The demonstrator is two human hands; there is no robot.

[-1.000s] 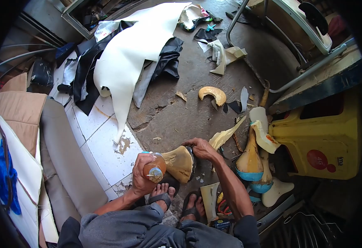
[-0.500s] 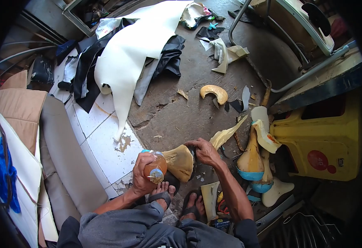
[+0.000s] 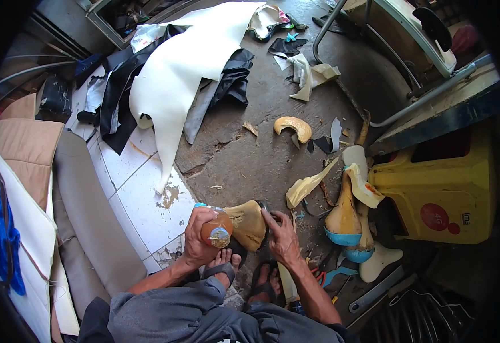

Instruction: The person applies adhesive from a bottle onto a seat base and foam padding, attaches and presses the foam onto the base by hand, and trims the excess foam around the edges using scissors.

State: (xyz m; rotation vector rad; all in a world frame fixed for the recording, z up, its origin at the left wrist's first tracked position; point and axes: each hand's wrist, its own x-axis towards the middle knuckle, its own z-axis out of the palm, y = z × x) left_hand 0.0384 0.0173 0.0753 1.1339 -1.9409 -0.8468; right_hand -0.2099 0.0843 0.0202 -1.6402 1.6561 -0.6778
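Observation:
My left hand [image 3: 197,237] is wrapped round a rounded orange-brown piece [image 3: 217,227] with a pale, rough end facing me. Joined to or touching it on the right is a flared tan piece [image 3: 249,224] with a dark rim. My right hand [image 3: 284,237] is beside that flared end, its index finger reaching to the rim and the other fingers partly spread. Nothing shows in its grasp. Both hands are low, just above my sandalled feet [image 3: 225,268].
White sheet material [image 3: 175,86] lies over black fabric ahead. Foam scraps [image 3: 310,184] and tan pieces with blue ends [image 3: 344,220] lie to the right by a yellow plastic stool [image 3: 455,200]. A grey cushion [image 3: 90,200] is at left. A metal-framed chair stands upper right.
My right hand has moved down along the flared piece's rim, and its forearm has come lower. My left hand keeps its hold, with the rounded piece turned slightly.

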